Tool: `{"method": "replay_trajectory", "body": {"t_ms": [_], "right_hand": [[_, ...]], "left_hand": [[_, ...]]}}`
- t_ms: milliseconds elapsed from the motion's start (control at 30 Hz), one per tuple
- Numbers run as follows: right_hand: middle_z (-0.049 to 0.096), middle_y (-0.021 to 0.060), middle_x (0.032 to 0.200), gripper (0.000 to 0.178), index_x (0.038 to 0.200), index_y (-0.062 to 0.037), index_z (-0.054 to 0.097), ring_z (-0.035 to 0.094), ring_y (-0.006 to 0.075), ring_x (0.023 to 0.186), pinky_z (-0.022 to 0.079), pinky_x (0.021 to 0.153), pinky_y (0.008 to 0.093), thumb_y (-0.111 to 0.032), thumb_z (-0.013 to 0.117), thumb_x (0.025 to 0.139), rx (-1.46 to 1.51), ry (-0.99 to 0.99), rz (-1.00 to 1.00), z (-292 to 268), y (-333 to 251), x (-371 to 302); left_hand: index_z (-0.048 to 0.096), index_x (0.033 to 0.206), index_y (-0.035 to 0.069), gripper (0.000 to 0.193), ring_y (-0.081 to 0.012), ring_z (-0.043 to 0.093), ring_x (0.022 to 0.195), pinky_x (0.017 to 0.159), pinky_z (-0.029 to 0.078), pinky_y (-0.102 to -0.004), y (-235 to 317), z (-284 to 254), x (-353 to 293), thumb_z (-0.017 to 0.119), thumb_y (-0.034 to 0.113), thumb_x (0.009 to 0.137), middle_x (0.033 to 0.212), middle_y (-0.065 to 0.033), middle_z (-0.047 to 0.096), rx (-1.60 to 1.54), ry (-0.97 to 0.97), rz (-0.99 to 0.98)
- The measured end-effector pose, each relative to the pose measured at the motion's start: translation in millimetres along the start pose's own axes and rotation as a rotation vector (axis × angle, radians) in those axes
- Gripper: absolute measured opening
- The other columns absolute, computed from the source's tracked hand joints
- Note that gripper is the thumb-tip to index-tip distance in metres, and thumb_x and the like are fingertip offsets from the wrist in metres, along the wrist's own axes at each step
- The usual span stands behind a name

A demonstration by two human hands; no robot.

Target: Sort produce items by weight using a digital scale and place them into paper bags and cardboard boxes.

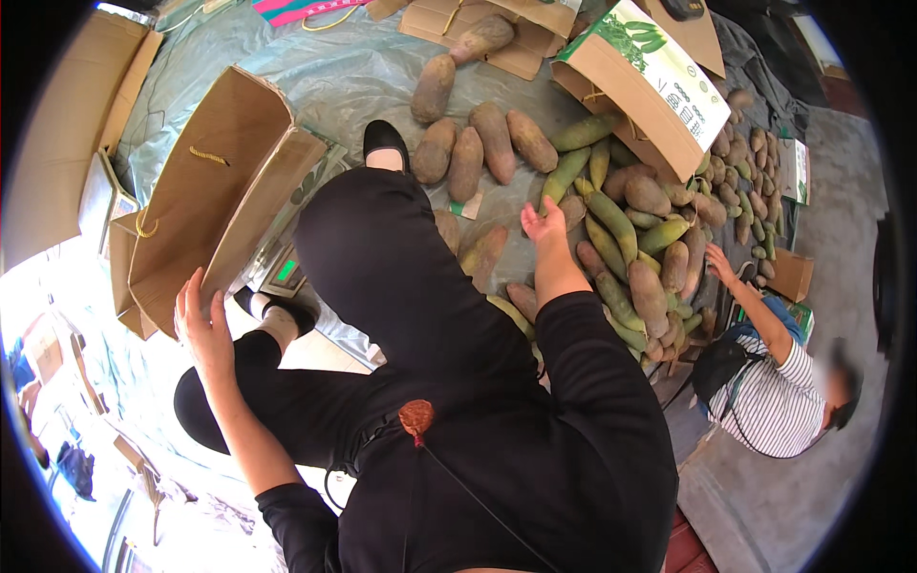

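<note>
My left hand (205, 334) has its fingers spread at the near lower edge of an open cardboard box (196, 205), which stands tilted on my left. Whether the fingertips touch the box is hard to tell. My right hand (545, 229) reaches to the vegetable pile with its fingers apart. Its fingertips are at the lower end of a long green gourd-like vegetable (565, 174), and I cannot see a grip around it. Several thick brown-skinned vegetables (465, 157) lie just beyond my knee.
A digital scale (285, 272) with a lit green display sits beside the box. Another printed box (642, 86) lies tipped over the pile. At the right a person in a striped shirt (778, 396) reaches a hand (721, 265) to the heap. Plastic sheeting (334, 72) covers the floor.
</note>
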State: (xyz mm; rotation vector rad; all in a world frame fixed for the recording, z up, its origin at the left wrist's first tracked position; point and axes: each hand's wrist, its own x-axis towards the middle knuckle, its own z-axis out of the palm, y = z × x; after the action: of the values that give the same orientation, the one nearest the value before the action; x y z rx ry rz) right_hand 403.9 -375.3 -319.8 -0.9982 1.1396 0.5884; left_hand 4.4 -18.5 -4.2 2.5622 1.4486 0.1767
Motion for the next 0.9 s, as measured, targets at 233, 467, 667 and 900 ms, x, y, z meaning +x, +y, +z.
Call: {"method": "replay_trajectory", "body": {"t_ms": [233,467,667,900], "right_hand": [[0.052,0.0097,0.117,0.05,0.123,-0.0062,0.047,0.061,0.0201,0.078,0.048,0.063,0.0348,-0.024,0.069,0.082,0.338,0.21,-0.107,4,-1,5],[0.055,0.0036,0.067,0.026,0.081,-0.0084,0.054,0.047,0.016,0.048,0.036,0.044,0.027,-0.025,0.075,0.079,0.077,0.126,-0.166,-4,-66,3],[0.045,0.0027,0.054,0.035,0.068,-0.0087,0.05,0.035,0.0164,0.04,0.026,0.037,0.0329,-0.025,0.08,0.073,-0.225,0.306,-0.45,20,-85,-26],[0.04,-0.0029,0.056,0.034,0.073,-0.0099,0.053,0.033,0.0117,0.043,0.024,0.041,0.0287,-0.037,0.074,0.077,-0.26,0.227,-0.536,-10,-83,-80]], "left_hand": [[0.057,0.122,0.01,0.039,-0.0334,0.054,0.11,0.094,0.042,-0.0417,-3,2,1,0.061,0.008,0.083,0.117,-0.015,0.058,0.009,0.006,0.025],[0.057,0.122,0.009,0.041,-0.0329,0.054,0.11,0.094,0.041,-0.0416,-3,1,2,0.062,0.007,0.081,0.117,-0.0148,0.058,-0.03,-0.004,0.0],[0.059,0.12,0.012,0.041,-0.0304,0.052,0.112,0.098,0.037,-0.0408,2,-7,1,0.064,0.01,0.08,0.116,-0.011,0.059,-0.008,-0.006,-0.067],[0.063,0.105,0.01,0.024,-0.0279,0.057,0.101,0.097,0.038,-0.042,-9,-9,1,0.061,0.008,0.081,0.1,-0.0086,0.063,0.074,-0.058,-0.119]]}}
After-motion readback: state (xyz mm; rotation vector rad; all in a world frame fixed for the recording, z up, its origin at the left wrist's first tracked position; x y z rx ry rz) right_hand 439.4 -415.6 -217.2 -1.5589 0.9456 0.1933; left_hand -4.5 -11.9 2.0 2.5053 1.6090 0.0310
